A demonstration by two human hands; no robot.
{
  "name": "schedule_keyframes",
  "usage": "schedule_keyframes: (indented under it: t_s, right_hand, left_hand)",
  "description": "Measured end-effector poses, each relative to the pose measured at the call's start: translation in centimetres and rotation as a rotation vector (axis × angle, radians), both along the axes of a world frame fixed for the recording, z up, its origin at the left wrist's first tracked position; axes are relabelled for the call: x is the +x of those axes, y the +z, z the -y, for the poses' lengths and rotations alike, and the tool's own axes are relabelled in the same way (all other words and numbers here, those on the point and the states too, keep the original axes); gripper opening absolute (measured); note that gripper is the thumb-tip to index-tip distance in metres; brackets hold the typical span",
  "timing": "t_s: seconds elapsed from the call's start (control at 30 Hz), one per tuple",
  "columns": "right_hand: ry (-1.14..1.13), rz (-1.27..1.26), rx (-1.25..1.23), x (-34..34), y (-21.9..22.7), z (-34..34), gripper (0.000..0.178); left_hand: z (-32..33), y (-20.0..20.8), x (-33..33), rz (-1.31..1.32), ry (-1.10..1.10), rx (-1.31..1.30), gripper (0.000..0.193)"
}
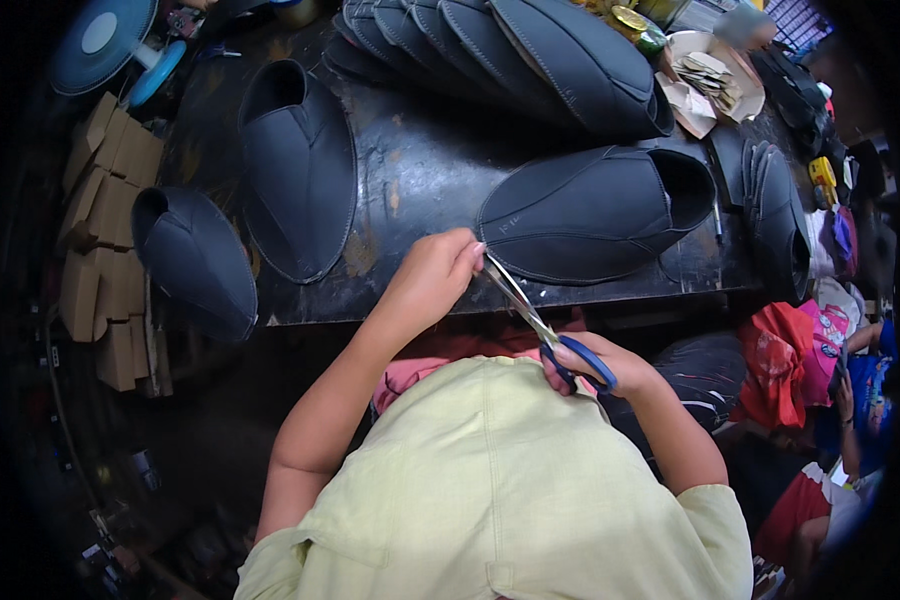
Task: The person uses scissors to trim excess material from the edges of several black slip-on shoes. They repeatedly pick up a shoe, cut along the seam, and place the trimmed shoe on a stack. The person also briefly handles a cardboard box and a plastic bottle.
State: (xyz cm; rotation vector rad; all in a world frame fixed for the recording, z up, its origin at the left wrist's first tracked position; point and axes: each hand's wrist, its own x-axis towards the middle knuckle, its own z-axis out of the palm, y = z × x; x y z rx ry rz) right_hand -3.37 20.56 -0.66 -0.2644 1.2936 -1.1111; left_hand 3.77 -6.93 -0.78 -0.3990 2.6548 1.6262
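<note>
Right hand (592, 362) grips blue-handled scissors (545, 330); left hand (432, 278), fingers curled, pinches at the blade tips, steadying the cut beside the nearest dark shoe upper (595, 213).

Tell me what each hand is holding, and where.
Right hand holds the scissors by the blue handle loops; left hand pinches near the blade tips, what exactly is unclear.

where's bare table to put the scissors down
Bare dark tabletop lies between the upright dark shoe upper on the left and the flat dark shoe upper on the right. The back edge is crowded with stacked dark uppers.
</note>
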Motion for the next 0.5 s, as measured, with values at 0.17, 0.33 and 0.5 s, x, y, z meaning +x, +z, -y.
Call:
schedule_keyframes:
  t_s: [0.17,0.33,0.5]
  right_hand:
    - [-0.082,0.007,-0.071,0.3,-1.0,2.7,0.042]
    - [-0.104,-0.05,0.015,0.9,-0.1,2.8,0.034]
    - [-0.189,-0.381,-0.259,-1.5,1.4,-1.3,0.023]
  left_hand:
    - [-0.2,0.1,1.0,0.039,0.047,0.04,0.026]
    - [0.2,2.2,2.2,-0.042,0.007,-0.006,0.029]
    - [1.2,6.8,1.8,-0.102,-0.488,-0.434,0.023]
